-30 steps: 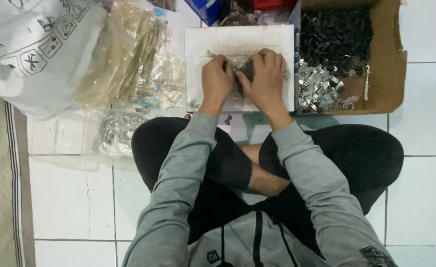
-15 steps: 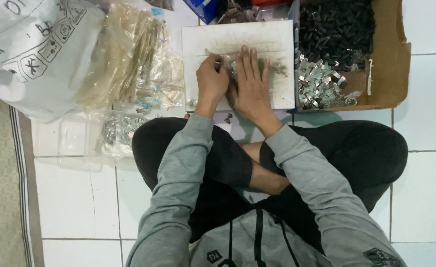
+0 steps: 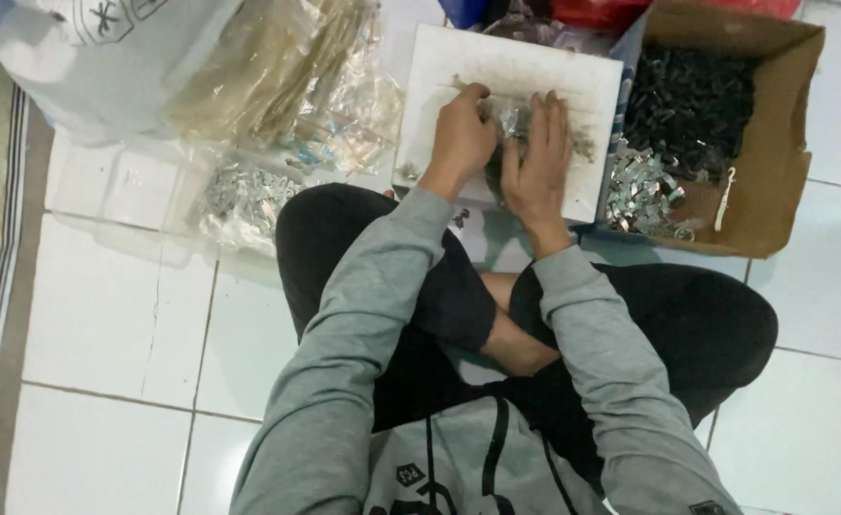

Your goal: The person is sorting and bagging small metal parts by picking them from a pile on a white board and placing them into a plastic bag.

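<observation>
Person sits cross-legged on a white tile floor (image 3: 106,324), grey sleeves, both hands on a white board (image 3: 459,57) that lies flat on the floor ahead of the knees.

Left hand (image 3: 461,133): near the middle of the board, fingers curled down, tips pressed onto a small heap of shiny metal bits (image 3: 514,122). Can't tell if it's actually pinching one; the fingertips are hidden.

Right hand (image 3: 538,160): just beside the left, touching the same heap, fingers flat and held together, laid over the bits, palm down. No visible grip on anything.

Heap sits mid-board, between the two hands, mostly covered by them. The board surface is smudged grey around it.

Right edge of the board touches a cardboard box (image 3: 783,143). Inside it: dark parts (image 3: 683,95) at the far end, silver clips (image 3: 640,186) at the near-left corner.

Left of the board: clear plastic bags (image 3: 287,76) of pale strips, a white sack (image 3: 87,57) at the far-left corner, and a clear tray (image 3: 115,191) with more silver pieces (image 3: 239,191) beside the left knee.
</observation>
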